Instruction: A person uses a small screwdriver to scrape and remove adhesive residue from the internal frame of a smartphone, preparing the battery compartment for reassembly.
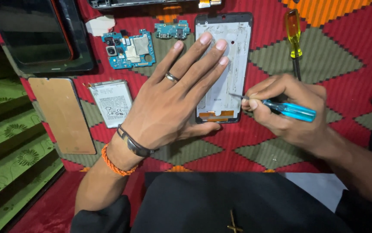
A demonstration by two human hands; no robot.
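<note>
A stripped phone frame (238,39) lies face up on a red patterned cloth (333,47). My left hand (173,99) lies flat with fingers spread, pressing on the frame's left side; it wears a ring, a dark band and an orange bracelet. My right hand (289,110) grips a blue-handled screwdriver (292,110), whose metal tip touches the frame's right edge near the lower end.
A yellow-handled screwdriver (294,34) lies right of the frame. A blue main circuit board (130,49), a small board (172,30), a white battery (110,102), a tan back panel (63,114) and a dark phone screen (34,34) lie to the left. Green patterned fabric (9,142) covers the far left.
</note>
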